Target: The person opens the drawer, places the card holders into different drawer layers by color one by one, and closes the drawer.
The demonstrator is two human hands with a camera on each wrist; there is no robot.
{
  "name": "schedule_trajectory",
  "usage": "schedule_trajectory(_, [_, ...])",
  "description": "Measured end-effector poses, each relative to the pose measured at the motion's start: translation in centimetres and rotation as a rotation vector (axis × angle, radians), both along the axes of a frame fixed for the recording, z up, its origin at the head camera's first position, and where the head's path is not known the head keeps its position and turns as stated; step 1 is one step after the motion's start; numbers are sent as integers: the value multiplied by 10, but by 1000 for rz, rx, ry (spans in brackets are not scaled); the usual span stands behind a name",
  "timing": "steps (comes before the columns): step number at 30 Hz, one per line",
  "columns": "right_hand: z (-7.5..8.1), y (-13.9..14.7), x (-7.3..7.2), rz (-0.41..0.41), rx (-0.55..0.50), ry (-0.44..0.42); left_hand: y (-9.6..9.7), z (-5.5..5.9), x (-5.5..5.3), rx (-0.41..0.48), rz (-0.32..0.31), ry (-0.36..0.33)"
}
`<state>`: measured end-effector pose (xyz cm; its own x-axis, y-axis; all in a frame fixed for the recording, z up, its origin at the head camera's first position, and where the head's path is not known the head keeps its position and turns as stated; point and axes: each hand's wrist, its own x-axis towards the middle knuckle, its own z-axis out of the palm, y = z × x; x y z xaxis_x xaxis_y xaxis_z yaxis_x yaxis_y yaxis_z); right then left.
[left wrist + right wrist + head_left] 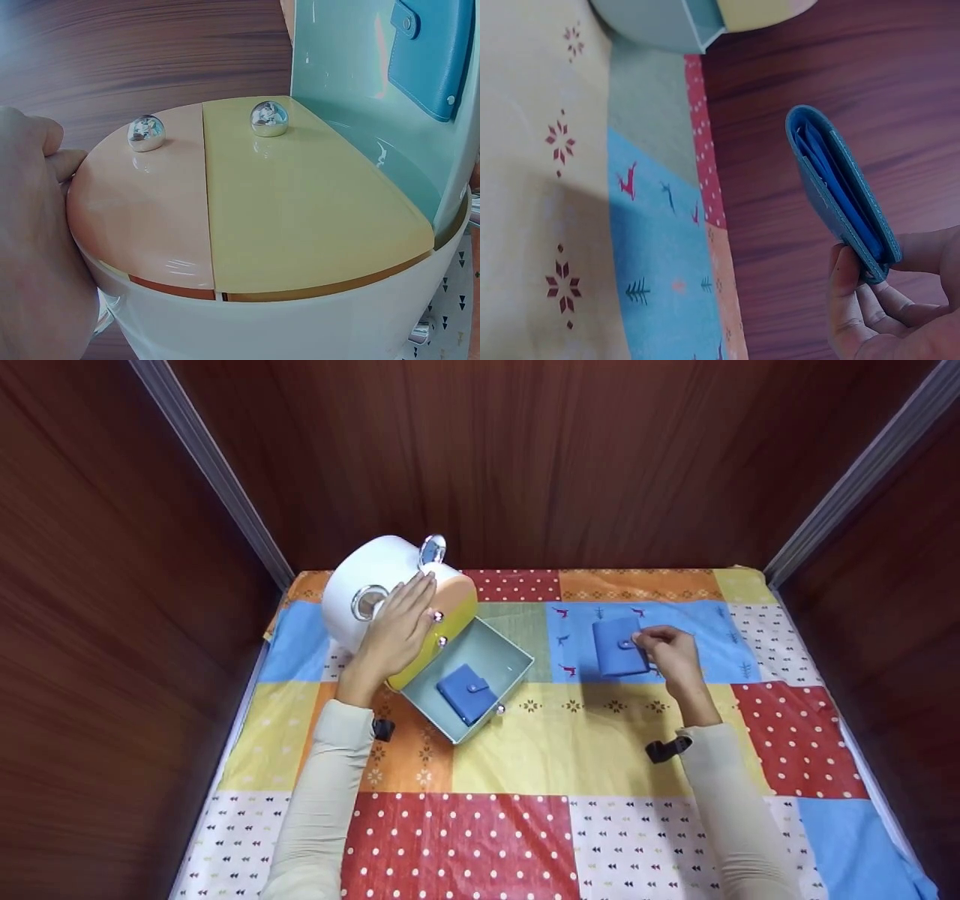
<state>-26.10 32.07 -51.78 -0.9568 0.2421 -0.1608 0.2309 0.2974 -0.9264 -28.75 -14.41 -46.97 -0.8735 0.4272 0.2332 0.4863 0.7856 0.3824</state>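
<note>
A white drawer cabinet (366,561) with rounded sides stands at the back left of the cloth. My left hand (397,626) rests on it, fingers extended along its edge by the drawer fronts. Its pale green drawer (501,654) is pulled out, and a blue wallet (463,691) with a snap tab lies inside. Peach (142,202) and yellow (315,210) drawer fronts show pushed in. To the right, my right hand (675,658) pinches a second blue wallet (616,648) by its snap side, above the cloth. Its folded inner layers show in the right wrist view.
A patchwork cloth (517,750) covers the table. Dark wood-grain panels (510,457) rise at the back and both sides, with metal strips at the corners. A shiny oval piece (433,550) stands up from the cabinet, and round silver knobs (269,118) stick out from the drawers.
</note>
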Motion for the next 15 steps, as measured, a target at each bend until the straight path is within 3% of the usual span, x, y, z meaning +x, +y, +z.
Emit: schedule_trajectory(15, [4, -24, -10, 20, -31, 19, 0, -1, 1, 17, 8, -1])
